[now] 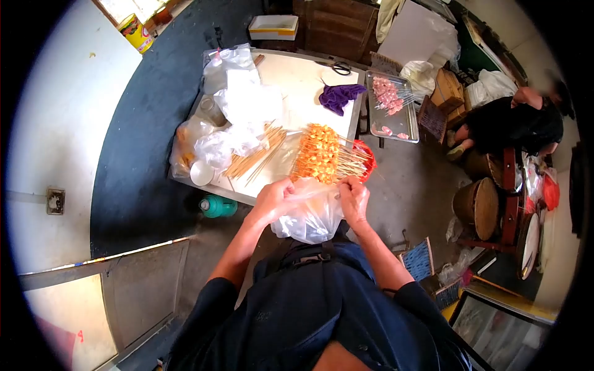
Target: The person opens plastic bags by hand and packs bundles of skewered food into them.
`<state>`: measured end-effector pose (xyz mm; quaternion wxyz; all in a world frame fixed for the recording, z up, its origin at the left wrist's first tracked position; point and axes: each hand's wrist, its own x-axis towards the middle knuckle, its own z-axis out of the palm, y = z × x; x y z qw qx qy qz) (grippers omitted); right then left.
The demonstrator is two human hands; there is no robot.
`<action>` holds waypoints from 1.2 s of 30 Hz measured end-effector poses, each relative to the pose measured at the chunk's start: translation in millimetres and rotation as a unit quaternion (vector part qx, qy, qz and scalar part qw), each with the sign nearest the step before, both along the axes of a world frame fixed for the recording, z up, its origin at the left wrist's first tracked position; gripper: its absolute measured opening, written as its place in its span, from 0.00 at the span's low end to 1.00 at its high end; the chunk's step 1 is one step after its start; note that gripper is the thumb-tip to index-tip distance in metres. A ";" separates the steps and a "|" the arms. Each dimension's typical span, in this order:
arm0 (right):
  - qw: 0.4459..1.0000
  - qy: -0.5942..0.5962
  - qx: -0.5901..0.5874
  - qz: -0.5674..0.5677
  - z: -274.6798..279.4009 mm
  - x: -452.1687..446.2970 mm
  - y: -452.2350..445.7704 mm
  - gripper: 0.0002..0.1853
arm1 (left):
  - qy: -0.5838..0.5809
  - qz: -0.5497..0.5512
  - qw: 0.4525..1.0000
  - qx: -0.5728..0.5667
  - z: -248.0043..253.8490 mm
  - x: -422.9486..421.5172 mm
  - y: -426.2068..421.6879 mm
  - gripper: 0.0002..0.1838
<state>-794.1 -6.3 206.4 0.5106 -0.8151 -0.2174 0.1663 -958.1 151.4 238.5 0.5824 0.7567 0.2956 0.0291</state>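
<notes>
A clear plastic bag (307, 217) hangs over the near edge of the table. My left hand (275, 199) pinches one side of its mouth, and my right hand (354, 199) grips the other side. Just beyond the bag's opening lies a thick bundle of skewers (317, 153) threaded with orange pieces, their bare stick ends pointing right. Whether the near skewers lie inside the bag, I cannot tell. Loose wooden sticks (258, 153) are spread to the left of the bundle. Something red (366, 159) shows under the stick ends.
On the white table (291, 71) are a purple cloth (340, 98), scissors (341, 68), a white cup (202, 173) and plastic bags (238, 102). A metal tray (405, 123) with meat skewers stands at right. A teal flask (218, 206) is below the table; another person (513, 123) sits at far right.
</notes>
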 end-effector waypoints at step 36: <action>0.957 -0.238 -0.032 0.162 74.3 74.8 49.8 0.14 | 0.037 0.125 0.978 0.162 98.8 -6.7 134.8 0.23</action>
